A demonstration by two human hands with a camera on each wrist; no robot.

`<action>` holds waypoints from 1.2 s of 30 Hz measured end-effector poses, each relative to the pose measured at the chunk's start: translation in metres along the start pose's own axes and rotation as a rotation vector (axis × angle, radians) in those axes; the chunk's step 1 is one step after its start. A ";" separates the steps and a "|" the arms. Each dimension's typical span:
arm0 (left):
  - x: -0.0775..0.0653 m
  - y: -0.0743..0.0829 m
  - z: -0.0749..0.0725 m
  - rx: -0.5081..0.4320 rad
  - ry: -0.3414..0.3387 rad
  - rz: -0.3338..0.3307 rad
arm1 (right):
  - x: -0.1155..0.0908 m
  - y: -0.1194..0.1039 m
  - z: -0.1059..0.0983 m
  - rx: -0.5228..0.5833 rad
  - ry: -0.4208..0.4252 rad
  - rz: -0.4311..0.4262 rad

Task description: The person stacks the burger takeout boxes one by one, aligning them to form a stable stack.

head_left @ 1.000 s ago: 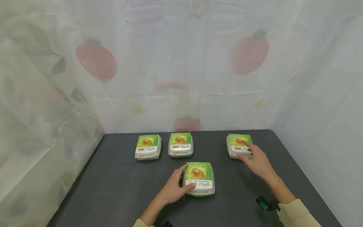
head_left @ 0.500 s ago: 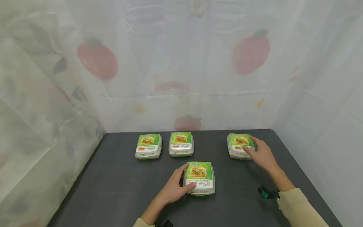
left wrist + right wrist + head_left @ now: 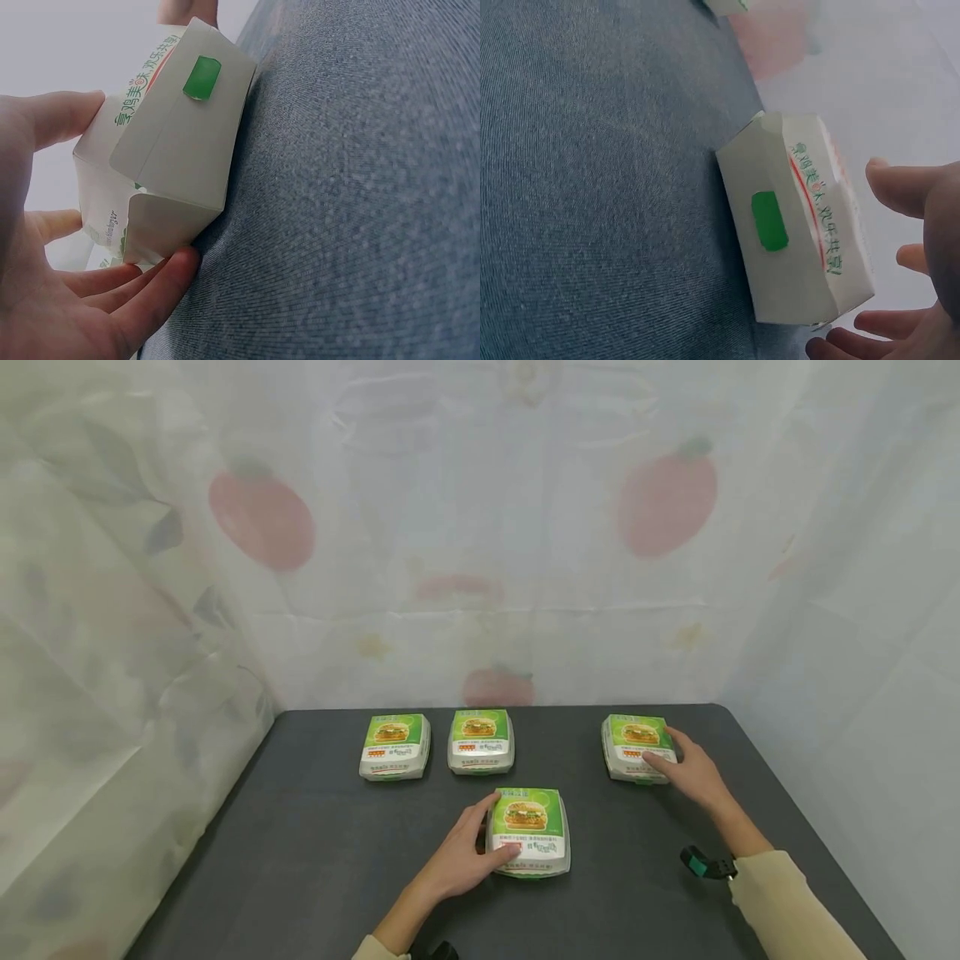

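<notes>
Near the middle of the dark table, a burger box (image 3: 529,827) with a green lid and a burger picture sits flat. My left hand (image 3: 459,858) holds it at its left side, the thumb over the front edge of the lid and the fingers along the side wall. In the left wrist view those fingers touch the white box wall (image 3: 180,127) beside a green tab. Farther back on the right is a second burger box (image 3: 637,747). Around its right side my right hand (image 3: 697,772) is spread; the right wrist view shows the thumb (image 3: 904,187) apart from that box.
Two more burger boxes, one at the back left (image 3: 395,747) and one at the back centre (image 3: 482,742), stand side by side near the far edge of the table (image 3: 300,852). Behind rises a pale curtain (image 3: 480,527) with strawberry prints. More sheeting encloses both sides.
My right hand has moved from over the front of the right burger box to its right side, fingers shifting toward the back corner. My left hand stays on the near box.
</notes>
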State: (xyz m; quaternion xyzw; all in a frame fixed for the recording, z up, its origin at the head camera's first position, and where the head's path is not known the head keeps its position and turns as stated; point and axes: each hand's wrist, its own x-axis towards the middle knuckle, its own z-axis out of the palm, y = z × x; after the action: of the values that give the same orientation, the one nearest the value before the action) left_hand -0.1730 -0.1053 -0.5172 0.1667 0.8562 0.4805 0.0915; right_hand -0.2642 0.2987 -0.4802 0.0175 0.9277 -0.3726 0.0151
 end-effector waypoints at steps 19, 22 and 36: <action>0.000 0.000 0.000 -0.013 -0.009 0.002 | 0.000 0.013 0.012 0.107 0.024 0.011; 0.000 0.000 0.000 -0.014 -0.012 -0.002 | -0.001 0.013 0.013 0.115 0.034 0.007; 0.000 0.000 -0.001 -0.018 -0.008 -0.002 | -0.011 0.003 0.007 0.139 0.070 -0.013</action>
State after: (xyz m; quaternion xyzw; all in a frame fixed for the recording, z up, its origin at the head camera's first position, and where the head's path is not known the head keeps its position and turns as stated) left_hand -0.1728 -0.1058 -0.5169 0.1669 0.8517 0.4872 0.0970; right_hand -0.2526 0.2962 -0.4866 0.0255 0.8996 -0.4354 -0.0211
